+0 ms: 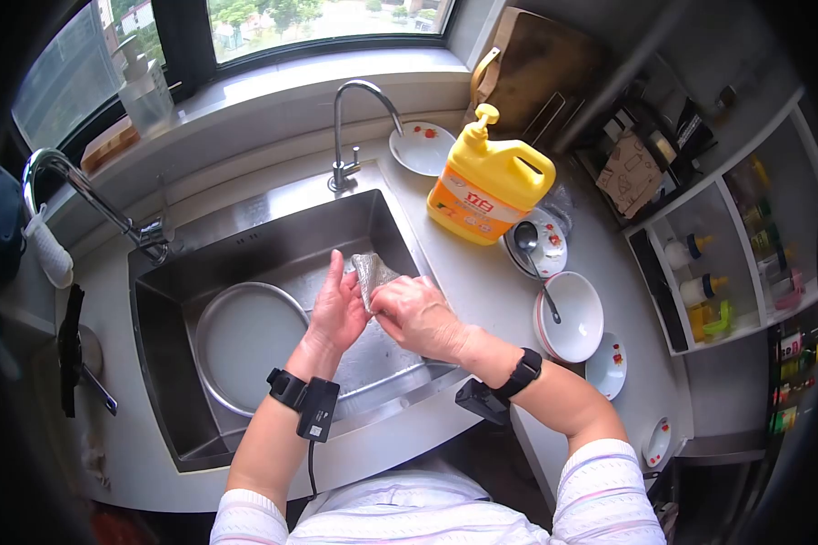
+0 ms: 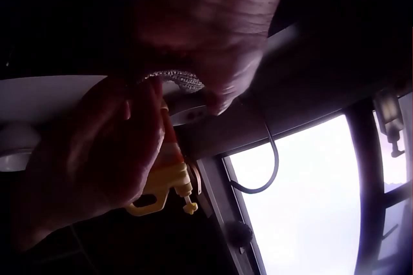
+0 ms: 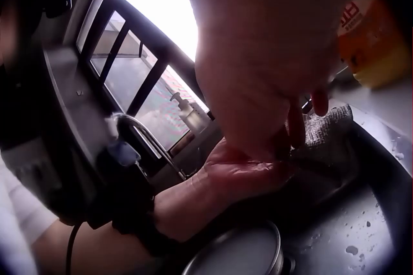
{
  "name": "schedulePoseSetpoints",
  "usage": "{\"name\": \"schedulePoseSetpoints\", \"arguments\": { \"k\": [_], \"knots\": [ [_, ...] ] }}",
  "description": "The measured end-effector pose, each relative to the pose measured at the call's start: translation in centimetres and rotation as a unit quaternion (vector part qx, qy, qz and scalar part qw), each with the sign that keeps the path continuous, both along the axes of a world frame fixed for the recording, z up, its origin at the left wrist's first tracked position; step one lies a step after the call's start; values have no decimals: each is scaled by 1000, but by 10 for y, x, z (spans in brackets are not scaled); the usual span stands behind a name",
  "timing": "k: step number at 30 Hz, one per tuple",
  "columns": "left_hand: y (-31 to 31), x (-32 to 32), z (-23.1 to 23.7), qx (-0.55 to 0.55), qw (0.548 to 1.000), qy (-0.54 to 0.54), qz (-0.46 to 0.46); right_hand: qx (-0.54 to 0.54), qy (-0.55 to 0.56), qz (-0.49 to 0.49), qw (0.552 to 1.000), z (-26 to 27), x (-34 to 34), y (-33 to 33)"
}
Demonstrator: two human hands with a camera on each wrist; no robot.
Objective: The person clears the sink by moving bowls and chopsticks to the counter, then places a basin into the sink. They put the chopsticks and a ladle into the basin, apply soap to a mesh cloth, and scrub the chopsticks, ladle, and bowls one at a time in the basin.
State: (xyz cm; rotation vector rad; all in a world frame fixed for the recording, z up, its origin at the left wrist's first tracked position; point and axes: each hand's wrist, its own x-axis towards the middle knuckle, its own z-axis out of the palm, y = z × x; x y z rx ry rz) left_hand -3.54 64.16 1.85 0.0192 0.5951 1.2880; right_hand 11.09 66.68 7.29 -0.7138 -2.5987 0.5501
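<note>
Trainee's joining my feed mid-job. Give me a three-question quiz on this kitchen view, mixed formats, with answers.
1. Fill in: From the person's viewpoint, the yellow pump bottle stands on the counter to the ____ of the sink.

2. True or false: The grey mesh cloth lies on the windowsill.

3. The handle of the ladle reaches over which thing?
A) the left faucet
B) a white bowl
C) the windowsill

Key:
1. right
2. False: the right hand pinches it above the sink.
3. B
</note>
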Motion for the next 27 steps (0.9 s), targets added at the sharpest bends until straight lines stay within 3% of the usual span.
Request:
{"name": "schedulePoseSetpoints", "arguments": {
  "k": [2,5,7,9,12,18,27],
  "knots": [
    [12,17,-8,103,995,-6,3,7,-17,11,1000,2,15,0],
    [29,38,2,84,994,60,44,3,-39,37,999,24,39,16],
    [40,43,26,95,993,53,46,-15,29,37,999,51,59,40],
    [51,46,51,127,988,-87,19,24,70,-32,997,93,79,74],
    [74,54,78,181,977,-108,29,170,-15,-110,979,129,88,121],
    [112,61,111,237,963,-124,42,203,-225,-117,946,123,59,173],
    [130,65,101,214,964,-150,50,141,-168,-132,967,108,54,170]
  ]
}}
